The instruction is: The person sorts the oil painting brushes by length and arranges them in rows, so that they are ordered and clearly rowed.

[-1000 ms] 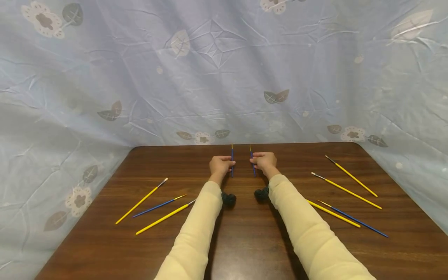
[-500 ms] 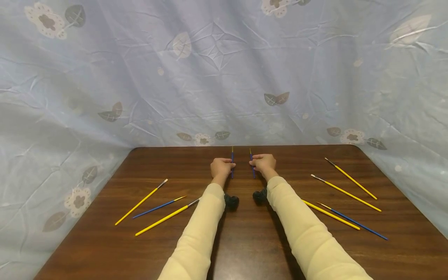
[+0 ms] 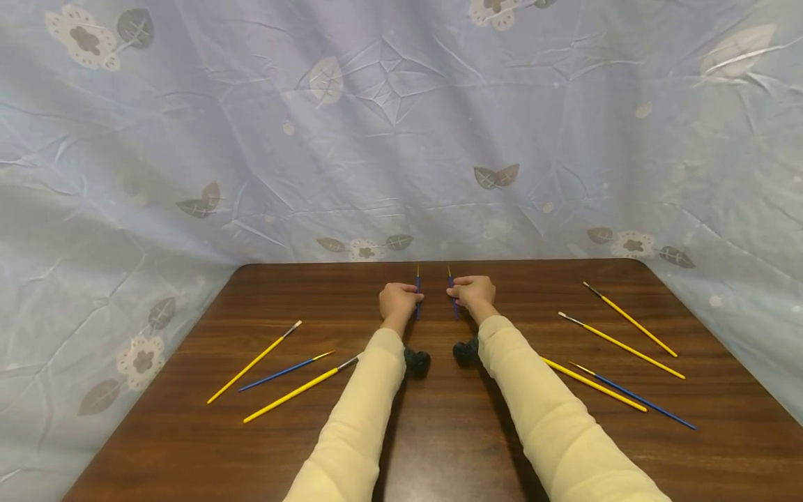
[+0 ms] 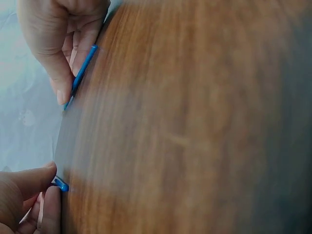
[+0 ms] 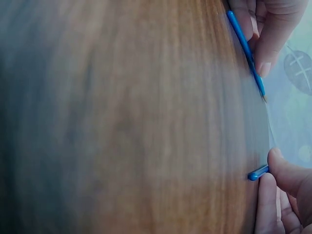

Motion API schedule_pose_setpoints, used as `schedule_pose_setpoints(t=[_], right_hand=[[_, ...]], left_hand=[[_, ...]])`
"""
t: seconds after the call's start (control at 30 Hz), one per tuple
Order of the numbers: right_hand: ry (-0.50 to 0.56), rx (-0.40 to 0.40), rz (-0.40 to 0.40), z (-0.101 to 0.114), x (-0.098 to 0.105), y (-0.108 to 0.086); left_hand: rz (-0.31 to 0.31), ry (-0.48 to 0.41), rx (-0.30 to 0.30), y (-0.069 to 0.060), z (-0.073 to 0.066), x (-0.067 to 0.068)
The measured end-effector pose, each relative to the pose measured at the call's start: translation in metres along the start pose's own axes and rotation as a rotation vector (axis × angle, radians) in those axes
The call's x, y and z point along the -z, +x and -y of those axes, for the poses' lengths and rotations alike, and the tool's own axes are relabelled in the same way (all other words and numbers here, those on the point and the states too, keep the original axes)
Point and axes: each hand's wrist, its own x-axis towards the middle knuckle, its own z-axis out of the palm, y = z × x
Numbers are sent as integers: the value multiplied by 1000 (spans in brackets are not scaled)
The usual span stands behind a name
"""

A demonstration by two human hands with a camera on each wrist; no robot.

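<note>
In the head view, my left hand (image 3: 396, 300) pinches a thin blue paintbrush (image 3: 417, 281) between thumb and fingers near the table's far edge. Across a narrow gap, my right hand (image 3: 477, 291) pinches a second blue paintbrush (image 3: 450, 280). Both brushes point away from me, roughly parallel, bristle ends towards the far edge. The left wrist view has the left-hand brush's blue handle end (image 4: 61, 184) poking out beneath the thumb. Likewise the right-hand brush's handle end (image 5: 258, 173) shows in the right wrist view. Whether either brush touches the table I cannot tell.
On the brown wooden table (image 3: 433, 432), two yellow paintbrushes (image 3: 301, 394) and a blue one (image 3: 285, 371) lie at left. Several yellow brushes (image 3: 621, 345) and a blue one (image 3: 633, 397) lie at right, one partly under the sleeve. A patterned curtain (image 3: 389, 139) hangs behind.
The hands and both held brushes stay almost in place. My left hand has shifted very slightly to the right. The view has tipped a little.
</note>
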Motion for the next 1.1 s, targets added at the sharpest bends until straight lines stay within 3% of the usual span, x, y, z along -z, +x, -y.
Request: schedule_pose_setpoints(t=[0.43, 0.7, 1.1], right_hand=[[9, 3, 3, 1, -2, 3], [-43, 6, -5, 2, -1, 2], [-84, 38, -26, 5, -4, -4]], left_hand=[[26, 17, -4, 1, 0, 2], [24, 86, -14, 2, -2, -4], [-22, 97, -41, 3, -2, -7]])
